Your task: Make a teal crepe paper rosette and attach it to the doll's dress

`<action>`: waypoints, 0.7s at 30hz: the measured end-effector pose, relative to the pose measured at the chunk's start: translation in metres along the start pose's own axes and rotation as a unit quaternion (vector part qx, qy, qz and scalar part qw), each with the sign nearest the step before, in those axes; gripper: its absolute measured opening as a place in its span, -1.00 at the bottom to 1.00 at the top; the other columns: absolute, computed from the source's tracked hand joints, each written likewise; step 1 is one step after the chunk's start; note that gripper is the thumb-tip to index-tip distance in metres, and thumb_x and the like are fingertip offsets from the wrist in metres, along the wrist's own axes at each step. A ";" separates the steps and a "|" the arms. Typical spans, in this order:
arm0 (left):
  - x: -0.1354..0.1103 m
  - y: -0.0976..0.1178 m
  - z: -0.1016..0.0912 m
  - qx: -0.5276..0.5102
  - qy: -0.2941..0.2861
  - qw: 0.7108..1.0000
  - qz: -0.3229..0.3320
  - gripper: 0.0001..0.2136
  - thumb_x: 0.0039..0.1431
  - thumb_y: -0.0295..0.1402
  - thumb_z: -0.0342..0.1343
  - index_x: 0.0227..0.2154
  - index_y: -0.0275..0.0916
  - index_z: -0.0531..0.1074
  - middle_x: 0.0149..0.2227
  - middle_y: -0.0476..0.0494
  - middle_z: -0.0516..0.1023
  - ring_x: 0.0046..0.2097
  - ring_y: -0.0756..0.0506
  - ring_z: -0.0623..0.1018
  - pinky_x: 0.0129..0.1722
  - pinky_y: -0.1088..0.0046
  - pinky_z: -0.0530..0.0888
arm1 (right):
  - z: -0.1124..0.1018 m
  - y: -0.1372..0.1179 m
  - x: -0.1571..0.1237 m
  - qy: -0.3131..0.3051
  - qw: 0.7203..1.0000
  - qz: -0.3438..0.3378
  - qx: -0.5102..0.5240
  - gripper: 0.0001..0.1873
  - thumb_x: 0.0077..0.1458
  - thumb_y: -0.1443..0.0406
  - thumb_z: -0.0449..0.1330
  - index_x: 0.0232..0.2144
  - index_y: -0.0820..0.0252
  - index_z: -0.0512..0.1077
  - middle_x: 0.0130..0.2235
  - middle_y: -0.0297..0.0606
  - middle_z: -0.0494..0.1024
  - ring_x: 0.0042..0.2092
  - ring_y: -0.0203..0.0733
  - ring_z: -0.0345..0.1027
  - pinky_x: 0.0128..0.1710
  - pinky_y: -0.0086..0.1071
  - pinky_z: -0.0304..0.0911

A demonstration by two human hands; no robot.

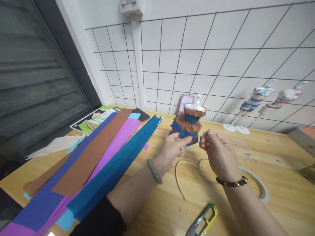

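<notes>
The left hand (173,149) grips a small dress form (189,123) wrapped in brown and blue paper; the right hand (220,154), fingers curled, hovers just beside it. Coloured paper strips (98,154) and green-and-yellow snips (196,224) lie on the wooden table (157,209).

The left hand (173,147) pinched with thumb extended; the right hand (220,154) hung near it, fingers curled inward

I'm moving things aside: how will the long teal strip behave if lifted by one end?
The teal strip looks thin and papery, so it is probably light for its length. Long and narrow, it would likely droop or crease. Its near end seems to overlap a light-blue piece, which might drag along.
</notes>
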State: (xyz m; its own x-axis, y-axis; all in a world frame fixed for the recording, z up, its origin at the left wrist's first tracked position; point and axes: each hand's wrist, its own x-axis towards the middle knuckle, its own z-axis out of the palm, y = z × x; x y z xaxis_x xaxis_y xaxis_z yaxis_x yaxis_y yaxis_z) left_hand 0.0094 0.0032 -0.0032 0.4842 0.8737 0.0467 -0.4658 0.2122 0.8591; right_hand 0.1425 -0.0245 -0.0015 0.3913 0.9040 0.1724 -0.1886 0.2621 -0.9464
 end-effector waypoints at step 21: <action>0.003 0.024 -0.016 0.151 0.266 0.914 0.265 -0.77 0.06 -0.15 0.07 -0.35 -0.20 0.26 -0.49 0.08 0.29 -0.47 0.10 0.33 -0.46 0.61 0.29 | -0.016 0.008 0.018 0.116 0.993 0.013 -0.012 -0.82 -0.13 0.17 0.25 -0.51 0.17 0.41 -0.46 -0.38 0.47 -0.45 -0.37 0.31 -0.53 -0.51 0.15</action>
State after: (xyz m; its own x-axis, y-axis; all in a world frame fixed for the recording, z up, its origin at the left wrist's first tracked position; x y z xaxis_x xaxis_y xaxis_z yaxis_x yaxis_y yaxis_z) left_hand -0.0124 0.0183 0.0090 -0.2164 0.9249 0.3126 -0.2658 -0.3638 0.8927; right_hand 0.1626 -0.0118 -0.0102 0.5846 0.8071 0.0828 -0.1805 0.2289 -0.9566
